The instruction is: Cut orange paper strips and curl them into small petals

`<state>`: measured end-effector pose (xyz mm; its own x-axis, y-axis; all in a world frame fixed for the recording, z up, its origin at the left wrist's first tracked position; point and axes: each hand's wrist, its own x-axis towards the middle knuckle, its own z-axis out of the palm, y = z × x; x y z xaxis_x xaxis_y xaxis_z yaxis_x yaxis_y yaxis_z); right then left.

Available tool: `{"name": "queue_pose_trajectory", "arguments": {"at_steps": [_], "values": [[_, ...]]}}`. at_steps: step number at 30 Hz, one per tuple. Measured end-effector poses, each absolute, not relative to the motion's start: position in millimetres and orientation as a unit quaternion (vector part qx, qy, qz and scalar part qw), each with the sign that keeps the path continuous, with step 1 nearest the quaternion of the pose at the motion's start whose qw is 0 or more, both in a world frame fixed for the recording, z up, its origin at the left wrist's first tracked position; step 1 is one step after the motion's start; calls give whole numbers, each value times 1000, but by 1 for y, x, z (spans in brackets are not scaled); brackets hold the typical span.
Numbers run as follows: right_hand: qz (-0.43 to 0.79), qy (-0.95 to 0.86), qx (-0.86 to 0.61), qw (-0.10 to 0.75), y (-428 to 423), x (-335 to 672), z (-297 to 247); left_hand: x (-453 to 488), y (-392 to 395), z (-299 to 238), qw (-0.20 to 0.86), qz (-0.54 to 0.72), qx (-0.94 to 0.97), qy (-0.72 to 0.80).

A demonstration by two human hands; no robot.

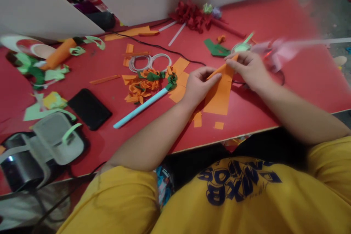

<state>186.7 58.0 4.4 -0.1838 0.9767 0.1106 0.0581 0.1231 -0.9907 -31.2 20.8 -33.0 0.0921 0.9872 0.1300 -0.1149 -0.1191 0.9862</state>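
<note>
Orange paper, folded into a narrow strip (222,68), is held between the two hands above the red surface (296,98). The left hand (201,83) pinches its lower end between thumb and fingers; the right hand (248,66) pinches its upper end, so the strip slants upward from left to right. The hands are near each other but not touching. Just below the strip is a wide orange sheet (218,98); whether it is joined to the strip or separate, I cannot tell. Two small orange scraps (218,125) lie near the front edge.

Left of the left hand, more orange pieces (179,89) lie beside a bunch of orange paper flowers (141,89) with dark green bits. A light blue stick (141,109) slants down from the green part. Pale rings (161,62) lie just behind the flowers, and a black phone (90,109) lies farther left, near an open grey case (61,135).

Beyond the right hand sit green paper (216,48) and a blurred pink thing (286,55). Dark red paper flowers (192,14) lie near the wall.
</note>
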Motion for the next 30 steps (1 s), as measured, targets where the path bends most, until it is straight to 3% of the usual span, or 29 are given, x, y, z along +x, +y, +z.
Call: {"name": "queue_pose_trajectory", "arguments": {"at_steps": [13, 30], "values": [[610, -476, -409, 484, 58, 184, -5, -30, 19, -27, 521, 525, 513, 435], [610, -459, -421, 490, 57, 184, 4, -30, 18, -22, 539, 517, 494, 447]]}}
